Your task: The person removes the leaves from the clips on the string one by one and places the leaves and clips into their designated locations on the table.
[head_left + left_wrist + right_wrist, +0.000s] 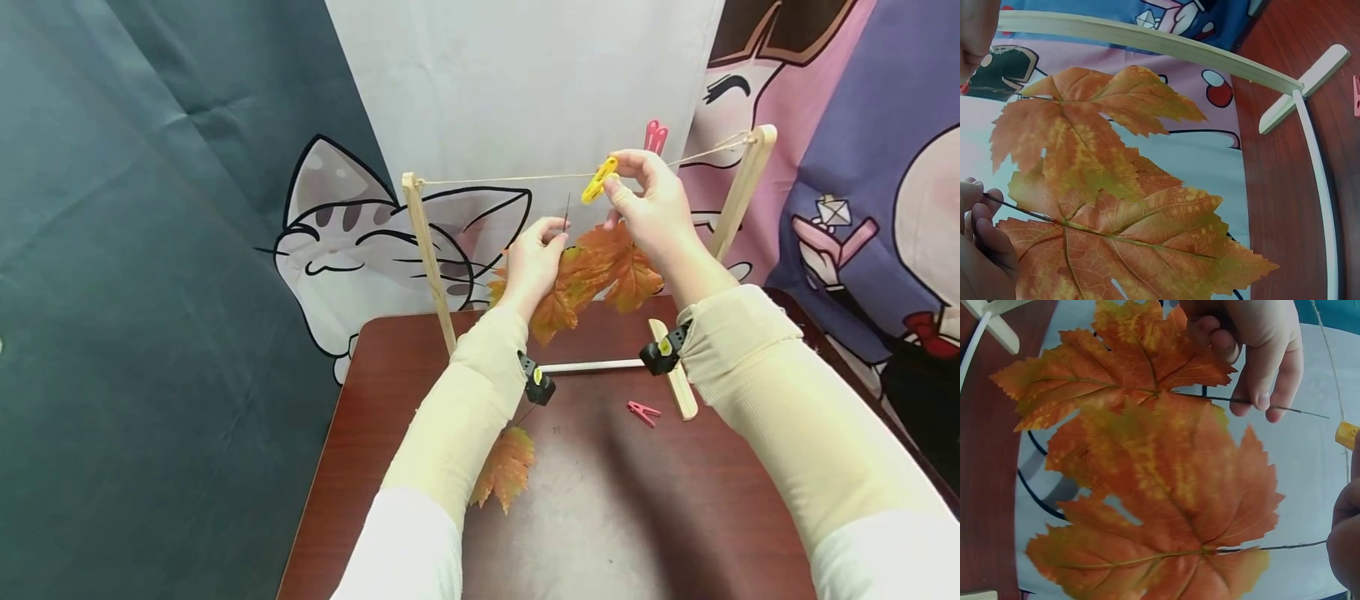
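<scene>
On my feeds the left hand (pixel 534 262) has its thumb and fingertips drawn to a fine pinch on the thin stem of an orange leaf (pixel 1135 244). The blade hangs to the right of that hand, and the stem's bare end pokes up past the fingers; I judge it is gripped partway along so that this end can meet the string (pixel 495 179) without the fingers in the way.

The right hand (pixel 652 200), higher up, pinches a yellow clothespin (pixel 600 181) between thumb and fingers, the pin slanting down toward the left hand. I hold that grip to be at the squeezing end, which would point the biting end at the stem. The pin is level with the string, but I cannot tell whether its jaws are parted or touch it.

Just behind the right hand a pink clothespin (pixel 655 137) rises at the string. A second leaf (pixel 1172 494) hangs below that hand, overlapping the held one in my wrist views; I suspect the pink pin bears it.

Well below both hands, on the table (pixel 570 500), lie a spare pink pin (pixel 642 412) and, under the left forearm, another leaf (pixel 506 468).
</scene>
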Available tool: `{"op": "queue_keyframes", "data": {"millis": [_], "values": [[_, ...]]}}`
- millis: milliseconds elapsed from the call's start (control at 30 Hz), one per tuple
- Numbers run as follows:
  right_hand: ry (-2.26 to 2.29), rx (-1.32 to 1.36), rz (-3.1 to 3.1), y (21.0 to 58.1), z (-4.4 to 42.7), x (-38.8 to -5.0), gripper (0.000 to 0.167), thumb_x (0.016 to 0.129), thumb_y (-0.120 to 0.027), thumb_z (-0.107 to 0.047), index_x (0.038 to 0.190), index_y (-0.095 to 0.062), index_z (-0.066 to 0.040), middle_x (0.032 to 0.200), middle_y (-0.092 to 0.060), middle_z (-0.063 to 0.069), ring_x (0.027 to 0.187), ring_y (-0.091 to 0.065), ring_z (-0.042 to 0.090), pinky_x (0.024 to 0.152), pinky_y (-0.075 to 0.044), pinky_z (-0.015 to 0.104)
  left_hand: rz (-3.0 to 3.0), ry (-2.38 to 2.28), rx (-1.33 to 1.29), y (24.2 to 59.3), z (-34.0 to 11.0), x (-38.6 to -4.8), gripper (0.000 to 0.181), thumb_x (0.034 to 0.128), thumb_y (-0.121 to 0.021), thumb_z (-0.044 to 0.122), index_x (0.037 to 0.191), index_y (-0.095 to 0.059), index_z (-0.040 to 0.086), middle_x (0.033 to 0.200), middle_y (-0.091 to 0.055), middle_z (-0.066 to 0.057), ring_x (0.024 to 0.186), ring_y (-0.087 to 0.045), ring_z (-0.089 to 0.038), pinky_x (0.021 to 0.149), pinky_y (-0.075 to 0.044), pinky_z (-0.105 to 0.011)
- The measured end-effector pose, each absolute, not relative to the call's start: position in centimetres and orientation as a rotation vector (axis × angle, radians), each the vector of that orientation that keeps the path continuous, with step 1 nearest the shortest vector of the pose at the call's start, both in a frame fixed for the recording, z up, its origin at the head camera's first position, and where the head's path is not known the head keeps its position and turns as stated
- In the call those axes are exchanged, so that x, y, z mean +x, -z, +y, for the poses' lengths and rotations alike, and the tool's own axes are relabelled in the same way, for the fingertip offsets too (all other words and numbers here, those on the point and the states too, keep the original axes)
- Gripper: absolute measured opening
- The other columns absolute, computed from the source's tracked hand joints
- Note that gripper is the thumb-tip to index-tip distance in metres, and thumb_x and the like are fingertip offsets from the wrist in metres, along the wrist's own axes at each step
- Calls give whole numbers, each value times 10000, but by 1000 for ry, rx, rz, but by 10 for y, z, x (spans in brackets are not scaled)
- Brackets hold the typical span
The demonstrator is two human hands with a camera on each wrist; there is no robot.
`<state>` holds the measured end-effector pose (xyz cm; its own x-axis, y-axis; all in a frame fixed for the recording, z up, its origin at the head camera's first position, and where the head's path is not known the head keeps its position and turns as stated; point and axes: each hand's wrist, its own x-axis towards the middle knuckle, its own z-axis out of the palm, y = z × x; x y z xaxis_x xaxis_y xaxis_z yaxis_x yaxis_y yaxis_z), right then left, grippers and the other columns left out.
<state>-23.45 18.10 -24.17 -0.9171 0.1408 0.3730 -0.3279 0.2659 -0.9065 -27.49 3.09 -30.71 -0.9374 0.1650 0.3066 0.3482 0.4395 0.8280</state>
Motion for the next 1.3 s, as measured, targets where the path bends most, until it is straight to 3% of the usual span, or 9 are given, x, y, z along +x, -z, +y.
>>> {"op": "queue_keyframes", "data": {"millis": [600,867,1100,1300], "values": [[-1792,25,-2106,291,194,-228,442,939,-564,-181,1344,-432,-65,1290,-492,100,509,-518,107,516,-459,209,-2493,1500,-392,336,12,-275,195,932,-582,227,1099,-681,227,860,-636,35,720,-537,-130,668,-410,-250],[-1877,-67,-2010,316,205,-225,412,900,-632,-165,1269,-479,-66,1126,-553,59,502,-523,98,501,-477,216,-2546,1507,-401,346,6,-274,213,950,-559,255,1135,-664,239,870,-618,38,694,-523,-138,628,-406,-257],[-1772,-121,-2102,336,213,-223,386,896,-637,-169,1236,-474,-86,1012,-554,-11,481,-551,87,460,-422,185,-2555,1480,-387,354,-2,-278,219,944,-565,235,1136,-670,228,829,-618,24,687,-527,-140,635,-408,-265],[-1824,-113,-2058,348,222,-223,312,879,-657,-135,1125,-465,-136,982,-535,21,473,-546,99,498,-480,202,-2585,1491,-374,359,-4,-277,216,942,-570,252,1131,-675,250,810,-607,41,661,-513,-139,612,-401,-260]]}}
